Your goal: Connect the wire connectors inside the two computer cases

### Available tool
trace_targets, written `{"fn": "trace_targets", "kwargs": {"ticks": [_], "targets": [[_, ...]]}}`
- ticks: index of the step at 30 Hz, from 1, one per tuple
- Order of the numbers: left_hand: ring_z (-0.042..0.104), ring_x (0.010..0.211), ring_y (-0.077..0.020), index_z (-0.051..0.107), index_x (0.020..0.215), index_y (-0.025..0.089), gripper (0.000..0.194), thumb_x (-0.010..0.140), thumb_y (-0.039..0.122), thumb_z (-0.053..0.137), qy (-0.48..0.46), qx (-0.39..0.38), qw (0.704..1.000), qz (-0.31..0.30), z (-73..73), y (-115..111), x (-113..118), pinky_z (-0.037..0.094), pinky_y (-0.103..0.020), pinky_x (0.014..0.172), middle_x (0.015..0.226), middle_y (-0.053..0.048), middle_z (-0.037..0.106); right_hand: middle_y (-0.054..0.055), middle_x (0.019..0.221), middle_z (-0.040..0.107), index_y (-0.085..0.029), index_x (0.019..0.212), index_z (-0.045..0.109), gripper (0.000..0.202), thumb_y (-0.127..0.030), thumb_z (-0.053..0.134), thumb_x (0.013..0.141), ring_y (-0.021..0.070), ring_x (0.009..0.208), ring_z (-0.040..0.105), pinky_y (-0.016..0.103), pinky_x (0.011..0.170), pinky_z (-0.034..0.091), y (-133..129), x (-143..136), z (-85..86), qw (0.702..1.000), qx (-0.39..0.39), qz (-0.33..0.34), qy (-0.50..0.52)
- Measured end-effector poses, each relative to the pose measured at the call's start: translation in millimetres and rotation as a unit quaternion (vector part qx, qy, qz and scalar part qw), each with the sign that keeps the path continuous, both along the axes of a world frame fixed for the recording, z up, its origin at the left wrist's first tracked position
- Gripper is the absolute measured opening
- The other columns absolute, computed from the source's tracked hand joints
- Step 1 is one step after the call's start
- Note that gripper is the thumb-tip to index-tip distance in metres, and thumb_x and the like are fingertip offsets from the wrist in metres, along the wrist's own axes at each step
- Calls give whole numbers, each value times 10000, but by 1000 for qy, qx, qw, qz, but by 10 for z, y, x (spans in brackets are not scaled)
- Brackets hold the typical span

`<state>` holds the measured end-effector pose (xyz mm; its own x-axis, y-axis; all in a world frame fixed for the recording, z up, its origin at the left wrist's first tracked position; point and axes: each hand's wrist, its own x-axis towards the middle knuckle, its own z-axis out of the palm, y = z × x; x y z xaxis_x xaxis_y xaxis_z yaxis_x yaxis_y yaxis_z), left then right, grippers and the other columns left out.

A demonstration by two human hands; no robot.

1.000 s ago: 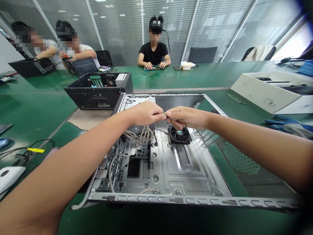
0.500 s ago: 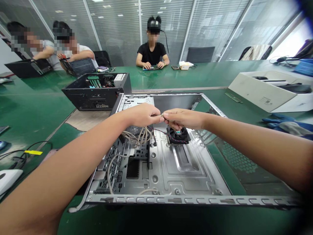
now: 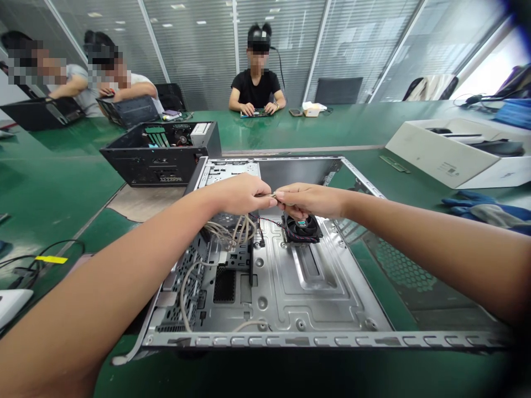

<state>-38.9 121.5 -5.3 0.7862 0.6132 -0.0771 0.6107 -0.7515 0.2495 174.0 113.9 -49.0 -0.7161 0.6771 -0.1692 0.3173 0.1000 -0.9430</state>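
Both my hands meet above the open computer case (image 3: 286,338), pinching a thin beige cable (image 3: 265,195) between them. My left hand (image 3: 244,193) closes thumb and fingers on it from the left. From the right, my right hand (image 3: 309,200) grips it with curled fingers, which hide the cable's end. Below my left hand hangs a bundle of beige wires (image 3: 244,229) at the drive bay. Under my right hand a black cooling fan (image 3: 303,229) rests on the bare metal floor of the case, its twisted lead running left to a small black plug (image 3: 261,242).
A second black computer case (image 3: 160,160) stands behind on the left. To the right lie a white box (image 3: 452,160), a green memory stick (image 3: 394,164) and blue-grey gloves (image 3: 489,213). Black cables (image 3: 31,271) lie at left. Three people sit across the green table (image 3: 332,130).
The view has shifted slightly, so background things sit a little further left. My hands keep their pinch on the cable, with hardly any movement.
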Motion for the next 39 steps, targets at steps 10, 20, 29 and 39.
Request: {"fn": "trace_targets", "kwargs": {"ticks": [10,20,29,39], "targets": [[468,577,-124,565,647,190,322,874,397,468,-7,7,1000,-4,-16,2,-4,291,-266,563,593,0,564,-59,539,422,-212,813,532,355,-532,504,965,106,496,372,245,478,316,11,2,-3,1000,1,10,-6],[486,609,-123,658,721,189,319,890,387,474,-32,25,999,-19,-11,-20,-4,310,-260,600,627,-3,605,-73,507,408,-194,845,587,320,-474,506,978,103,479,355,245,485,311,5,13,21,999,27,18,12],[460,582,-134,665,715,187,336,905,380,467,-4,86,996,-15,2,-70,44,276,-293,600,610,-16,600,-76,465,404,-187,781,595,308,-418,529,973,95,449,332,247,474,304,-32,35,58,999,-15,1,39],[527,666,-171,674,968,182,422,958,432,335,35,60,998,7,40,-128,80,321,-306,660,750,-53,665,-71,506,418,-182,780,586,324,-460,560,944,89,470,309,241,455,260,-80,12,112,999,-4,-33,42]]}}
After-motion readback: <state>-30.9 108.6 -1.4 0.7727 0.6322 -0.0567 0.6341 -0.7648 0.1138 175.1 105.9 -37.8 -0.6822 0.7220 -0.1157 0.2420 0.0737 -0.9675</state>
